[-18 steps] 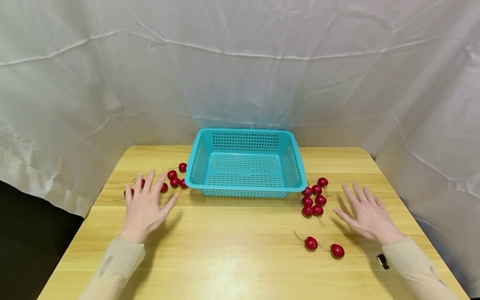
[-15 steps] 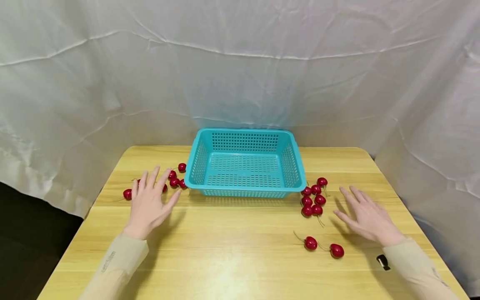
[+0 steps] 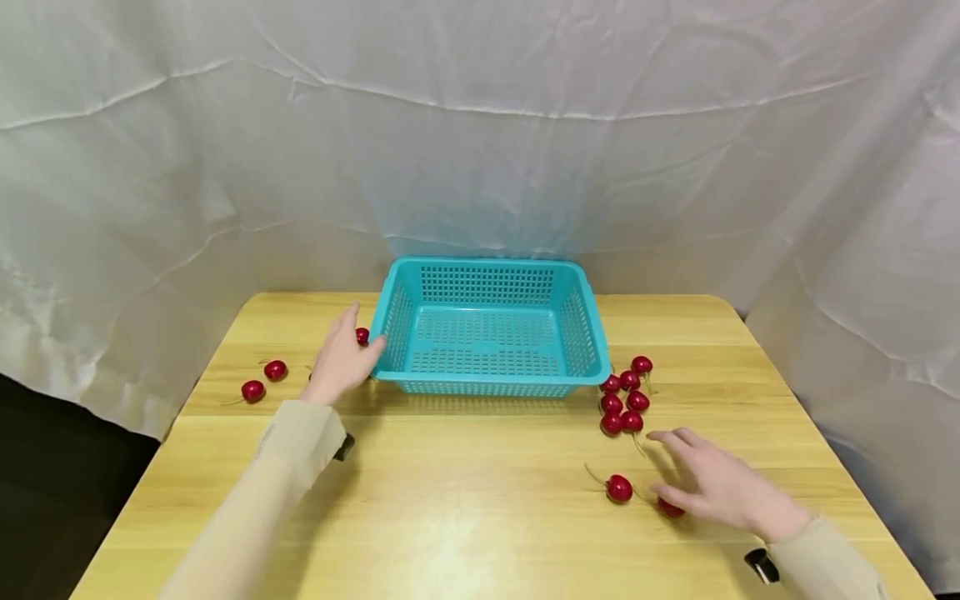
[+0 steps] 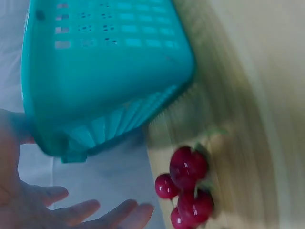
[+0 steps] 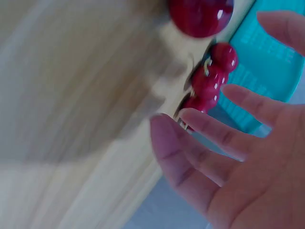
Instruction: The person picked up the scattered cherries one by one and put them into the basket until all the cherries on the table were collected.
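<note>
A turquoise slotted basket (image 3: 487, 387) stands at the back middle of the table. My left hand (image 3: 341, 362) is at its left rim, the thumb over the edge and the fingers spread outside; in the left wrist view the fingers (image 4: 78, 212) are apart, beside several red cherries (image 4: 188, 167). My right hand (image 3: 723, 483) hovers with parted fingers over a cherry (image 3: 670, 508), partly hidden beneath it. Another cherry (image 3: 618, 488) with a long stem lies just left of that one. In the right wrist view nothing sits between the fingers (image 5: 209, 126).
A cluster of several cherries (image 3: 632, 421) lies by the basket's right front corner. Two cherries lie at the far left, one (image 3: 275, 370) behind the other (image 3: 253, 391). Pale cloth (image 3: 480, 150) hangs behind the wooden table (image 3: 450, 500).
My left hand has moved right and forward, from over the left cherries to the basket's rim. My right hand has come left and nearer, over the front right cherry.
</note>
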### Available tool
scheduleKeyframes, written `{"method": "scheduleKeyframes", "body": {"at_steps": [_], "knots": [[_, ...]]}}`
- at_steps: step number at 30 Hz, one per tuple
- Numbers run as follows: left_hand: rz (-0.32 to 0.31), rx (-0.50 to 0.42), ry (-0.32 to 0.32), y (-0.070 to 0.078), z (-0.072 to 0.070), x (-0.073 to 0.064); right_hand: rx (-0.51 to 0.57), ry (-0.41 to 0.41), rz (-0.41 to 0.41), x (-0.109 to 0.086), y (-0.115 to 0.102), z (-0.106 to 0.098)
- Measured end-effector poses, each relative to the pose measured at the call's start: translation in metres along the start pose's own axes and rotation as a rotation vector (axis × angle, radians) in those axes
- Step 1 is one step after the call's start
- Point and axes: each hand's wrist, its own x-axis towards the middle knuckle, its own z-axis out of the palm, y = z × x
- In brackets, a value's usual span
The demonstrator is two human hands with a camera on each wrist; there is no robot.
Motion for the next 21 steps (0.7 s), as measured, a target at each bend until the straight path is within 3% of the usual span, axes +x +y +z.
{"method": "scheduleKeyframes", "body": {"at_steps": [10,15,21], "knots": [[-0.166,-0.085,-0.109,0.008,0.008,0.029,0.035,-0.115,-0.046,-0.007,-0.014,0.004],[-0.181,-0.169,-0.128,0.014,0.013,0.034,0.034,-0.151,-0.044,-0.010,-0.014,0.007],[-0.195,-0.248,-0.127,0.017,0.018,0.037,0.086,-0.118,-0.106,-0.011,-0.012,0.012]]}}
